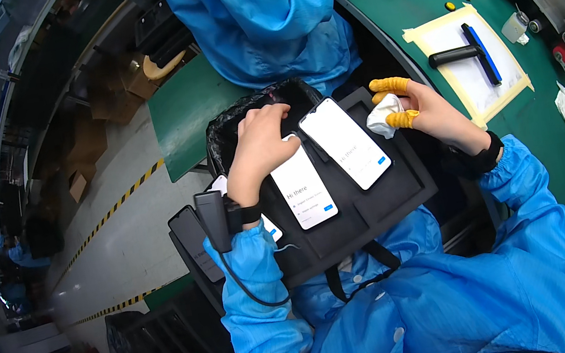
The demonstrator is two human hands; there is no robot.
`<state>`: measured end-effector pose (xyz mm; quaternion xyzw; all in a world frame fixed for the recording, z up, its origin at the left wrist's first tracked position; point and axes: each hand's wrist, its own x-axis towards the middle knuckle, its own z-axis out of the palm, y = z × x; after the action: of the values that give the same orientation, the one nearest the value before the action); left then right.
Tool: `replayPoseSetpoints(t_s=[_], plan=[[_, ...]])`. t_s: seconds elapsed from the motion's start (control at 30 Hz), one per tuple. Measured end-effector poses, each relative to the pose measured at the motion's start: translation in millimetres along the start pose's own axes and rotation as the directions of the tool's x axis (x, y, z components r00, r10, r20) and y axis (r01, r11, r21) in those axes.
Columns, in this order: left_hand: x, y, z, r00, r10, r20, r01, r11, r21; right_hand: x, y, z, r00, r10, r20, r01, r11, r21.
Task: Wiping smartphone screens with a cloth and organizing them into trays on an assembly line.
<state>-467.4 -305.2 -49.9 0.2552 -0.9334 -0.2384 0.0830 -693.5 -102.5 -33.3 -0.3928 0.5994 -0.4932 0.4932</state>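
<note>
Black tray (403, 172) carries phones (348, 138); right hand (439, 120) pinches white cloth (383, 119) near its far right corner. Left hand (260, 146), at the far edge, shows no determinable grip. Light cloth pressure is advisable.

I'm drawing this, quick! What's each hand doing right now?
Left hand: half curled by a phone's top end; can't tell if it's holding anything.
Right hand: closed, pinching a white cloth.

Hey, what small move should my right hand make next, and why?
Perhaps bring the crumpled white wad over to the rightmost phone: your right hand, in yellow finger covers, holds the wad close beside that phone, which lies lit and face up on the black tray.
</note>
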Motion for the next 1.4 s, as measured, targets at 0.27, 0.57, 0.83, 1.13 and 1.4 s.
replayPoseSetpoints(t_s=[0.27, 0.57, 0.83, 1.13, 1.4], plan=[[17, 12, 25, 0.993, 0.118, -0.019, -0.116, 0.990, 0.075, -15, 8, -12, 0.993, 0.088, -0.073, -0.083, 0.994, 0.066], [-30, 59, 27, 0.957, 0.165, -0.240, -0.082, 0.943, 0.322, -11, 24, -10, 0.815, -0.579, 0.001, 0.426, 0.598, -0.679], [-149, 116, 90, 0.950, 0.295, -0.100, -0.282, 0.952, 0.120, 21, 34, 14, 0.691, -0.286, 0.664, 0.723, 0.273, -0.634], [-157, 104, 104, 0.957, 0.224, -0.185, -0.250, 0.958, -0.137, 28, 40, 26, 0.683, -0.055, 0.728, 0.726, 0.158, -0.669], [-161, 101, 105, 0.949, 0.224, -0.222, -0.261, 0.954, -0.151, 118, -3, 27, 0.713, -0.389, 0.584, 0.682, 0.189, -0.707]])
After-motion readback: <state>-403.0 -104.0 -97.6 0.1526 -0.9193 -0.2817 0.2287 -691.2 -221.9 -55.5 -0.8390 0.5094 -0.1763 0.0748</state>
